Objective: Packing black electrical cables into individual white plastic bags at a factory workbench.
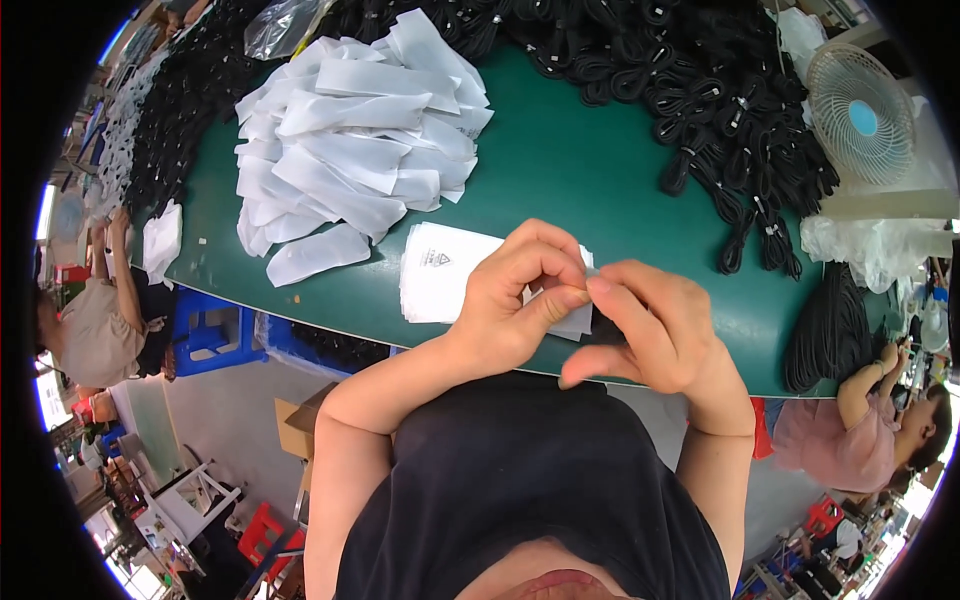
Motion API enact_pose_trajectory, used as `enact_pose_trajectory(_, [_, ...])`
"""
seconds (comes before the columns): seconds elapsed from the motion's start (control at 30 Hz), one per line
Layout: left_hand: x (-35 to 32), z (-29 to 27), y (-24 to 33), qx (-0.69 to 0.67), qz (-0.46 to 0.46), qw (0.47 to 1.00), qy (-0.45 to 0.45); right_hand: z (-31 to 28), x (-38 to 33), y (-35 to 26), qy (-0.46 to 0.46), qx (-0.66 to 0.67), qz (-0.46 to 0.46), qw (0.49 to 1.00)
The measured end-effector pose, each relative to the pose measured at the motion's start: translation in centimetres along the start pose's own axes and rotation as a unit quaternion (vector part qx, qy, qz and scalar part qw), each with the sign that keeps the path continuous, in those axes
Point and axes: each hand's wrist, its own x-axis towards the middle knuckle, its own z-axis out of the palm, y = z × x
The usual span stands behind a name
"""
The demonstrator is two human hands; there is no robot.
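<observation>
My left hand (522, 292) is closed in a pinch, thumb against curled index finger, over the right end of a stack of white printed bags (432, 275). A small greyish bit shows at its fingertips, too little to name. My right hand (660, 318) meets those fingertips with its bent index finger, while its thumb stands well apart, pointing left. Nothing I can make out lies between that thumb and the fingers. Both hands are above the near edge of the green table (570, 150). Left of them lies a heap of white flat sleeves (350, 130).
Bundled black cables (690, 90) cover the far and right table. A longer black coil (828, 335) hangs near the right edge. A fan (862, 115) stands at right. Blue stool (212, 335) is below left. A person (105, 325) sits left, another person (840, 435) right.
</observation>
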Motion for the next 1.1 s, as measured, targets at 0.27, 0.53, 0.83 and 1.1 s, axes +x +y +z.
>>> enact_pose_trajectory(0.27, [3.8,-2.4,0.8,-0.158,-0.008,0.982,0.106,1.4,1.4,7.2,0.115,-0.098,0.184,0.971])
enact_pose_trajectory(0.53, [5.8,-7.7,0.0,0.022,0.17,0.877,0.449,10.8,1.5,17.9,-0.007,-0.263,0.301,0.917])
enact_pose_trajectory(0.83, [-0.7,-2.9,-3.6,0.37,0.068,0.926,-0.043,11.1,-0.3,15.8,-0.08,-0.289,0.33,0.895])
enact_pose_trajectory(1.1, [-0.9,-3.0,-5.5,0.4,0.084,0.912,-0.042,0.9,-5.8,7.1,0.027,0.041,0.388,0.921])
